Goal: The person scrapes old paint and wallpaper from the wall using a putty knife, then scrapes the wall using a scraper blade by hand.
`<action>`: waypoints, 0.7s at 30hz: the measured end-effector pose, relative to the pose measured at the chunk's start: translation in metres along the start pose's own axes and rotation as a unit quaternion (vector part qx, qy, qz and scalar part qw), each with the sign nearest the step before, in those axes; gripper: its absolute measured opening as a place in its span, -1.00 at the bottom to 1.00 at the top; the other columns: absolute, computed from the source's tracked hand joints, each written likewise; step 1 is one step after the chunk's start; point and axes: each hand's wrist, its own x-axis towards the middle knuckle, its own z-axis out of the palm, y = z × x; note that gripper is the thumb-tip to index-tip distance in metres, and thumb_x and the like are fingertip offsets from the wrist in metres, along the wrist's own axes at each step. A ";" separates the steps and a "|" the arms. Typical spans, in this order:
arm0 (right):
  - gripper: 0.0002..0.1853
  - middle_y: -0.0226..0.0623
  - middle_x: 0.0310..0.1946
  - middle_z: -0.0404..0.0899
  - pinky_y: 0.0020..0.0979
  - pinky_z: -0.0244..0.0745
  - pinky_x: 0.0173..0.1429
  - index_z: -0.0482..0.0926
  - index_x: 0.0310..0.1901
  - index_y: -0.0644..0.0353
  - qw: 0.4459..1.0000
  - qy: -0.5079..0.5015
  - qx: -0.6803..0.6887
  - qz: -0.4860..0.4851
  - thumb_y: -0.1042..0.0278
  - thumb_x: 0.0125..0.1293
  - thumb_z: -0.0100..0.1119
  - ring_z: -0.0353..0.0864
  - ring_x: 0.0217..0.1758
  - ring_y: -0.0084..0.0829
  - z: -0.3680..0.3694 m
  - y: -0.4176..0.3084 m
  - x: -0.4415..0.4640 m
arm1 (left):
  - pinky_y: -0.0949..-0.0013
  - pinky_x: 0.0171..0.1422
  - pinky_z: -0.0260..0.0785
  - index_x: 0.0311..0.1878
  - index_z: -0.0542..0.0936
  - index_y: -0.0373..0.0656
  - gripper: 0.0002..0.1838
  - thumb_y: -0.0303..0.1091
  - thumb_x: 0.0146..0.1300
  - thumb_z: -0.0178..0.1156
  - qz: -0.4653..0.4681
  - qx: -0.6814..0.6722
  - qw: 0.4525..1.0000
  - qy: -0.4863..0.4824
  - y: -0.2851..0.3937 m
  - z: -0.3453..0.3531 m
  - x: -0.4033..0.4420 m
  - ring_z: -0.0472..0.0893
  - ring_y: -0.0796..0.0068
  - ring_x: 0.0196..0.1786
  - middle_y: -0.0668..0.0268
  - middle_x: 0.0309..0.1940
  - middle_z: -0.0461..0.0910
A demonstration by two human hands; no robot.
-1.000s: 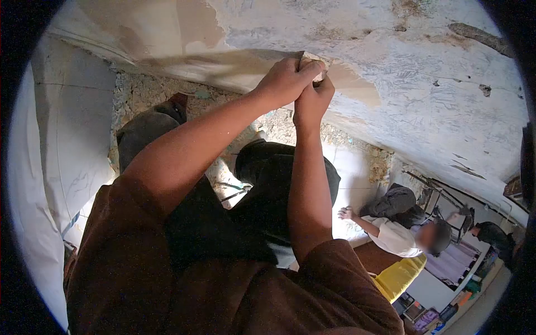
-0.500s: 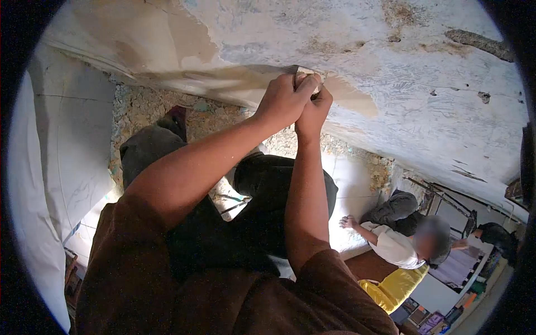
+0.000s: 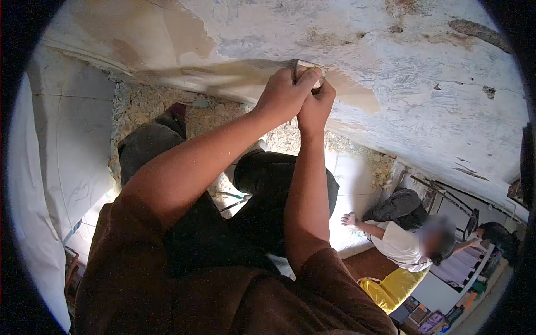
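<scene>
A flat, squared scraper (image 3: 304, 65), smeared whitish, is pressed against the wall (image 3: 357, 61) where the paint has come off. My left hand (image 3: 283, 96) is closed on it, the thumb lying over its face. From below, my right hand (image 3: 316, 109) grips the same scraper, its fingers touching those of the left. Most of the tool and any handle are hidden behind my fingers. Around the blade, bare beige patches (image 3: 352, 92) meet the remaining white-blue paint.
Rough broken floor (image 3: 215, 120) runs along the foot of the wall, beside pale tiles (image 3: 352, 181). To the lower right, another person (image 3: 399, 245) sits low near a yellow cloth (image 3: 393, 287). White sheeting (image 3: 33, 201) hangs at the left.
My hands and the scraper have barely shifted against the wall. The other person has leaned slightly rightward, with an arm reaching further toward the dark bag-like shape.
</scene>
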 end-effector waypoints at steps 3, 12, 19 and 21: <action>-0.82 -0.31 -0.54 0.62 -0.51 0.39 -0.40 0.65 -0.31 0.36 0.999 -0.007 -0.038 0.015 0.39 0.24 0.21 0.49 -0.48 -0.64 -0.002 -0.003 0.000 | 0.30 -0.27 0.33 -0.36 0.55 -0.30 -0.54 -0.02 0.38 0.06 -0.012 -0.017 1.000 -0.012 -0.001 0.000 0.000 0.42 0.55 -0.43 0.26 -0.58 0.51; -0.80 -0.24 -0.56 0.62 -0.47 0.39 -0.41 0.64 -0.30 0.38 0.996 -0.019 -0.082 0.007 0.37 0.21 0.20 0.50 -0.50 -0.61 -0.009 -0.009 0.001 | 0.34 -0.15 0.38 -0.22 0.60 -0.29 -0.55 -0.02 0.41 0.03 -0.029 -0.081 0.996 -0.039 0.003 0.001 -0.003 0.51 0.54 -0.30 0.27 -0.42 0.60; -0.81 -0.25 -0.57 0.62 -0.48 0.38 -0.41 0.64 -0.33 0.37 0.996 -0.020 -0.086 0.005 0.37 0.19 0.21 0.50 -0.51 -0.61 -0.008 -0.011 0.001 | 0.36 -0.16 0.38 -0.20 0.60 -0.30 -0.55 -0.03 0.41 0.02 -0.020 -0.066 0.997 -0.036 -0.005 0.003 0.000 0.50 0.56 -0.31 0.29 -0.42 0.60; -0.82 -0.26 -0.57 0.62 -0.49 0.38 -0.41 0.64 -0.33 0.36 0.996 -0.024 -0.082 0.017 0.38 0.20 0.21 0.50 -0.50 -0.62 -0.007 -0.011 0.000 | 0.35 -0.17 0.38 -0.21 0.60 -0.30 -0.55 -0.03 0.41 0.02 -0.026 -0.069 0.997 -0.037 -0.007 0.003 0.000 0.50 0.56 -0.32 0.28 -0.44 0.59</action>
